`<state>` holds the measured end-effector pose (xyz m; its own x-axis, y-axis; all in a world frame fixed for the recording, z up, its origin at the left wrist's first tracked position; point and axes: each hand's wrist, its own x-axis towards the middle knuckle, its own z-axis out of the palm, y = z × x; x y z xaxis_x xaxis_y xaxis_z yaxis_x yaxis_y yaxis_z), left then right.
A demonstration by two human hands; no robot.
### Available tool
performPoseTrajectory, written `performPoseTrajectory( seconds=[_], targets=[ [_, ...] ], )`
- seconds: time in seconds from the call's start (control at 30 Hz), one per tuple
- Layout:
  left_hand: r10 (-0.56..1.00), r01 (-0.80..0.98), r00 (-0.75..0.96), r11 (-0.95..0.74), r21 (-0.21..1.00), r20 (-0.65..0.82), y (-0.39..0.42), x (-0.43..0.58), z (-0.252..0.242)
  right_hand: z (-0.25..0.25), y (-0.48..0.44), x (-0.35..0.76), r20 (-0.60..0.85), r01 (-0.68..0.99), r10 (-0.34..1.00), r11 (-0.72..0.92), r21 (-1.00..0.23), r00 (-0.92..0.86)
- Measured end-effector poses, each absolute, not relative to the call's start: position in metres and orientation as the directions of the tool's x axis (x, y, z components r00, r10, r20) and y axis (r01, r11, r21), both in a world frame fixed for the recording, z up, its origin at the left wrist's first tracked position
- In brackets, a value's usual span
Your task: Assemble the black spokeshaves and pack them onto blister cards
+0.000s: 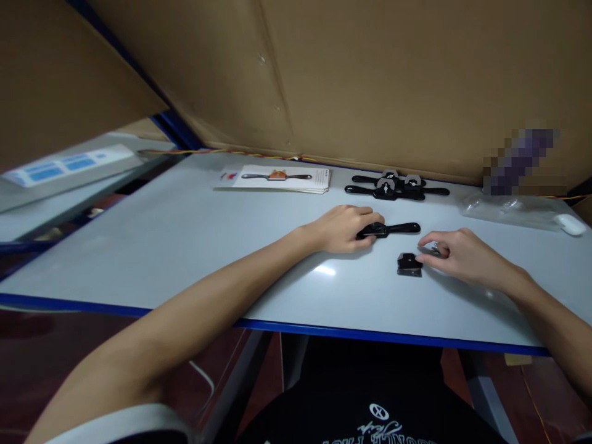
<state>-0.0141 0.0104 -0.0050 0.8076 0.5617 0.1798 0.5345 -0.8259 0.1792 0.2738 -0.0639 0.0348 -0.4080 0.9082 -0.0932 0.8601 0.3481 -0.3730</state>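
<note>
My left hand (346, 229) is closed around the left handle and middle of a black spokeshave body (403, 228), which lies on the table with its right handle sticking out. My right hand (457, 256) hovers just to the right, thumb and forefinger apart. Tucked in its curled fingers is a small shiny metal piece (435, 248), probably a screw. The right thumb tip is at the edge of a small black plate (409, 262), maybe touching it. That plate lies on the table in front of the spokeshave, with a dark glossy strip along its near edge.
Several black spokeshaves (393, 187) with grey caps lie at the back. To their left is a stack of printed cards (282, 179). A clear plastic bag (509, 209) and a white rounded object (571, 224) are at the right. A cardboard wall (324, 80) borders the white table (185, 246).
</note>
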Motion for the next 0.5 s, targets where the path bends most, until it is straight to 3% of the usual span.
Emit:
performPoseTrajectory(
  seconds=[0.13,0.3,0.5],
  targets=[
    [0.539,0.507,0.821,-0.840,0.194,0.186,0.0043,-0.0098,-0.0036,0.0349,-0.0660,0.2726,-0.114,0.834,0.896,0.345,-0.431,-0.430],
    [0.522,0.490,0.830,-0.851,0.189,0.199,0.0022,-0.0086,-0.0027,0.0394,-0.0675,0.2678,-0.223,0.777,0.781,0.457,-0.433,-0.583],
    [0.490,0.459,0.849,-0.869,0.187,0.195,-0.0014,-0.0057,-0.0033,0.0397,-0.0665,0.2675,-0.268,0.789,0.777,0.424,-0.445,-0.569]
  ],
)
